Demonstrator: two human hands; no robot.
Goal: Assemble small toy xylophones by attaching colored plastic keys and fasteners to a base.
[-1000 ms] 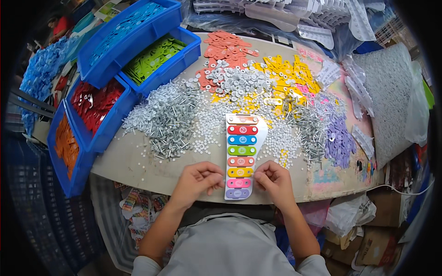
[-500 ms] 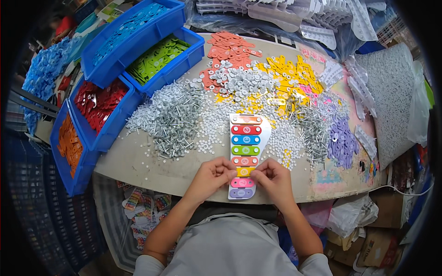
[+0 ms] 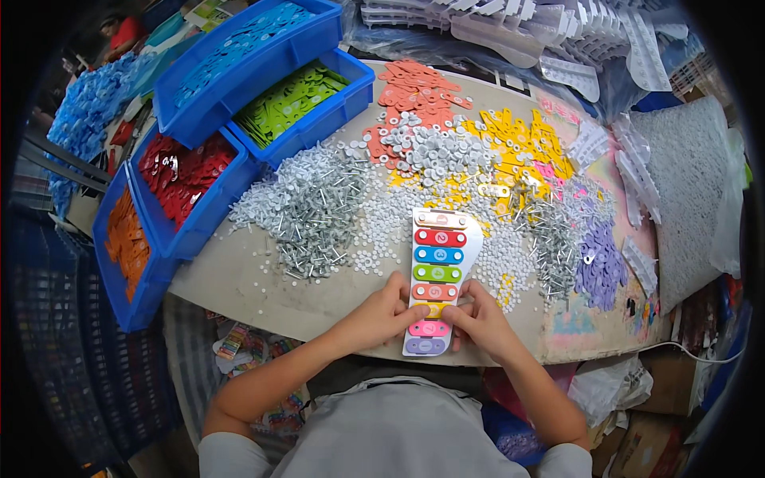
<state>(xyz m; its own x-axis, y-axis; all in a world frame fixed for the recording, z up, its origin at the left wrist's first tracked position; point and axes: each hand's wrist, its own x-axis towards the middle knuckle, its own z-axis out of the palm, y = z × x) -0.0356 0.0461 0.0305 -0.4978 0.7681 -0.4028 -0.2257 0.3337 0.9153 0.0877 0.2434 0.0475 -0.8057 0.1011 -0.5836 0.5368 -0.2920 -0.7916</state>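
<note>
A toy xylophone (image 3: 437,273) stands out near the table's front edge, a white tapered base with several coloured bars across it. White caps sit at the ends of the upper bars; the purple bar at the near end shows bare holes. My left hand (image 3: 390,311) grips the left edge beside the yellow bar, thumb on top. On the opposite edge my right hand (image 3: 480,319) holds on the same way, its thumb by the yellow bar and some fingers under the base. Both thumbs partly cover the yellow bar's ends.
Beyond the xylophone lie heaps of white caps (image 3: 446,151), metal pins (image 3: 319,227), yellow bars (image 3: 526,147), salmon bars (image 3: 418,92) and purple bars (image 3: 599,267). Blue bins (image 3: 263,153) with sorted bars stand at the left. White bases (image 3: 510,36) are stacked at the back.
Both hands have gone from pinching at the yellow bar's ends to gripping the base's side edges, right fingers reaching beneath. The whole view has shifted slightly.
</note>
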